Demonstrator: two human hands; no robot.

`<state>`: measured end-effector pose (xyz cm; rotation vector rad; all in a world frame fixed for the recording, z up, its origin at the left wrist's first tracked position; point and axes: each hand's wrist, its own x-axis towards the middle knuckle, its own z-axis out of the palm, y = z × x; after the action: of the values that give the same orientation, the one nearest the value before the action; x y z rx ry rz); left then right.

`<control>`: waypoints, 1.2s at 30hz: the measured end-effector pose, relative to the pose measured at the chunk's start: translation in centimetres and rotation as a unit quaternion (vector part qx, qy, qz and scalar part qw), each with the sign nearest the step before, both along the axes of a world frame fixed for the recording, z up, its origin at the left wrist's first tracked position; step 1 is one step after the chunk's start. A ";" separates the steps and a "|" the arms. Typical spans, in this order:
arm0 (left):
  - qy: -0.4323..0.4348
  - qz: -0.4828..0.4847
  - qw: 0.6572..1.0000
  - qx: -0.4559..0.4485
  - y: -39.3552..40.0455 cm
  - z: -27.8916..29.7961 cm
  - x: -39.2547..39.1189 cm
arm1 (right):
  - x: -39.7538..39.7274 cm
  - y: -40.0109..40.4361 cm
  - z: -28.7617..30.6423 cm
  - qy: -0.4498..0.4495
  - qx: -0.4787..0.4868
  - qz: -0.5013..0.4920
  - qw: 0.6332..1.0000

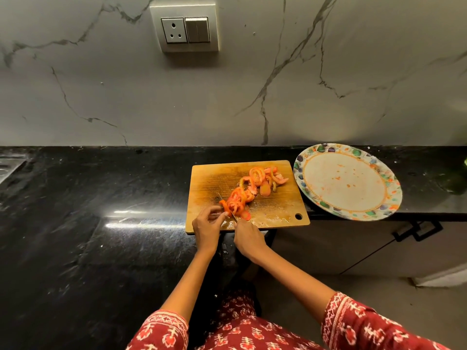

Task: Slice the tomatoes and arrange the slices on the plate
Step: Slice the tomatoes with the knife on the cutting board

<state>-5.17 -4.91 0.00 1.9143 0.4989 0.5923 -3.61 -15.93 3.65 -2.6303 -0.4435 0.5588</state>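
Black polished stone makes up the countertop (101, 198), which runs from the far left, where a metal sink edge (10, 165) shows, across to the right. Behind it rises a grey-veined white marble wall (328, 72) bearing a white socket-and-switch plate (184, 29).

Near the counter's front edge lies a rectangular wooden cutting board (278, 208) with a small round hole in its near right corner. At the board's near left corner the person's left hand (206, 226) has its fingers curled, the fingertips (222, 215) pinching the remaining orange-red tomato end piece (223, 205) against the wood. Just right of it, the right hand (249, 238) is closed around the handle of a thin-bladed knife (228, 209); the handle itself is hidden inside the fist, and the blade slants away across the board, touching the tomato beside the left fingertips.

Freshly cut red tomato slices (238, 199) lean in a loose overlapping row just beyond the blade. Farther right, toward the board's far side, a second heap of tomato rings and wedges (262, 179) lies flat, showing pale flesh and hollow centres.

Right of the board, just beside it, sits a round white plate with a multicoloured floral rim (391, 198), its near edge overhanging the counter. Only orange juice smears (338, 178) mark its centre. Both forearms emerge from red patterned sleeves (353, 324).
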 end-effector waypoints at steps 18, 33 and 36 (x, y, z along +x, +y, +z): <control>0.063 0.006 0.998 0.006 0.3 0.1 1.3 | -0.9 -1.8 -0.7 -0.034 -0.048 0.037 0.998; 0.096 -0.014 0.992 0.083 1.4 0.3 2.5 | 1.0 -2.2 -0.5 0.068 0.018 -0.005 0.998; 0.108 -0.063 0.985 0.115 1.9 0.2 2.7 | 0.8 -2.0 0.0 0.028 -0.020 -0.001 0.999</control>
<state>-2.50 -3.01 0.22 2.2274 0.4572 0.3743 -2.82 -17.88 3.63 -2.6445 -0.4169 0.6462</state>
